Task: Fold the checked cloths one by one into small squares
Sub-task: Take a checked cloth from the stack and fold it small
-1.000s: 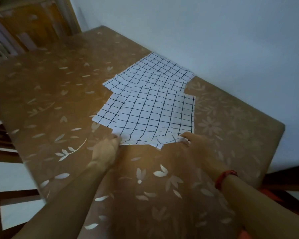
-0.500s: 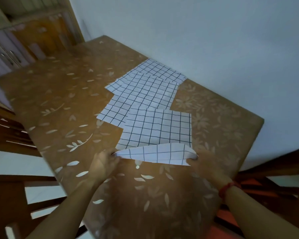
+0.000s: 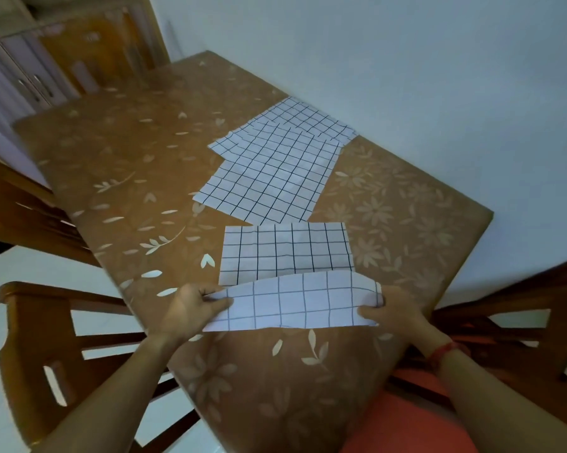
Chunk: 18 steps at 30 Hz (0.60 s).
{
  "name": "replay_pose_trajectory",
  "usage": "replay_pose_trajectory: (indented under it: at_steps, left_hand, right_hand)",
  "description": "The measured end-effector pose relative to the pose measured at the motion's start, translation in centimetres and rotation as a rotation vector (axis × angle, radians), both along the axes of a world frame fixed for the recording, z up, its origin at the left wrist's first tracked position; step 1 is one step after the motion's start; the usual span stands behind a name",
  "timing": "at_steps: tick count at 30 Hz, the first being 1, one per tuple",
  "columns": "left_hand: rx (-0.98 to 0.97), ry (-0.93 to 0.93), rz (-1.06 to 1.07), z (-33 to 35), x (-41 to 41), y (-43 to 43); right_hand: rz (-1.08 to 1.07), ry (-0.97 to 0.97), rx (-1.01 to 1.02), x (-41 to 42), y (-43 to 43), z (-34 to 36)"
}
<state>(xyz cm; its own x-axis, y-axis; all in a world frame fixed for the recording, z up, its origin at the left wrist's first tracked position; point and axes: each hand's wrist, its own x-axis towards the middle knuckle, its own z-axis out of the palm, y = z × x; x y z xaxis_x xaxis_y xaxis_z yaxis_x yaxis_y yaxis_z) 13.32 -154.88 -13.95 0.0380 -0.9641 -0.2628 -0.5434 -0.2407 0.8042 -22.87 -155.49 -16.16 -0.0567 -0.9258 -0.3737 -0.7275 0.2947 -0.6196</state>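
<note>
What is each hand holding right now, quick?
Left hand: pinching the left end of the lifted checked cloth.
Right hand: pinching its right end.

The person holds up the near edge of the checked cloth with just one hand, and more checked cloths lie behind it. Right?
Not one hand: the head view shows the left hand and the right hand each pinching an end of the near edge of the checked cloth. More checked cloths do lie behind it.

The near checked cloth (image 3: 288,250) has its lower edge hidden behind its own lifted flap; the far cloths (image 3: 275,171) overlap, count unclear.
</note>
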Motion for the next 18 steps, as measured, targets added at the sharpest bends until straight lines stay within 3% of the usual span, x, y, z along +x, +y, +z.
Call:
replay_pose_trajectory:
  at_steps: [10,18]
  left_hand:
    - [0.024,0.03,0.086,-0.6,1.5,-1.4]
    - [0.099,0.038,0.17,-2.6,2.8,-3.5]
  right_hand:
    - [0.011,-0.123,0.243,-0.6,0.1,-1.3]
    - [-0.271,-0.275,0.145,1.3,-1.5,-3.5]
